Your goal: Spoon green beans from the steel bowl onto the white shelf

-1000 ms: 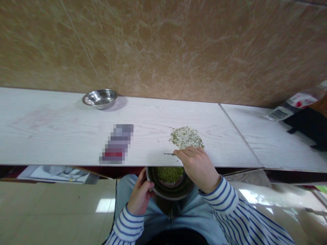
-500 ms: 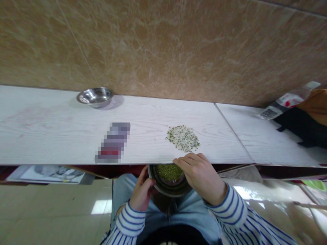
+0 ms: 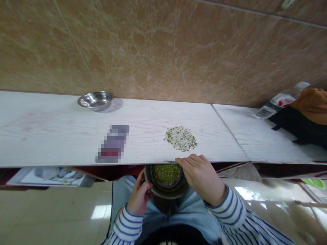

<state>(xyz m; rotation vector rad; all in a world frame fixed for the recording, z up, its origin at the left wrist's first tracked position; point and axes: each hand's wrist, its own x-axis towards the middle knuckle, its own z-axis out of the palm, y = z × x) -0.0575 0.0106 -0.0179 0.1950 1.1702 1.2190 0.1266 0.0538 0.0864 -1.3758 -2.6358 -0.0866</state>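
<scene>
Below the table's front edge, my left hand (image 3: pixel 141 196) grips the left rim of a dark metal bowl (image 3: pixel 168 195), thumb over the rim. Small green beans (image 3: pixel 166 174) lie in the bowl. At the table edge, my right hand (image 3: pixel 201 177) is closed, knuckles up, above the bowl's right side. A thin grey pointed piece (image 3: pixel 169 161) sticks out to the left from its fingertips; the rest of it is hidden. Just beyond that hand, a flat pile of white grains mixed with green beans (image 3: pixel 181 138) lies on the white table (image 3: pixel 143 136).
A shiny steel bowl (image 3: pixel 95 101) stands by the wall at the back left. A blurred-out phone-like slab (image 3: pixel 113 144) lies at the left. On the right are a plastic bottle (image 3: pixel 279 102) and a black and brown bag (image 3: pixel 304 126). Papers (image 3: pixel 51 176) lie below the tabletop.
The bowl and my left hand have shifted slightly left and toward me, showing more of the beans. The thin grey piece now shows at my right fingertips. The camera view has shifted a little.
</scene>
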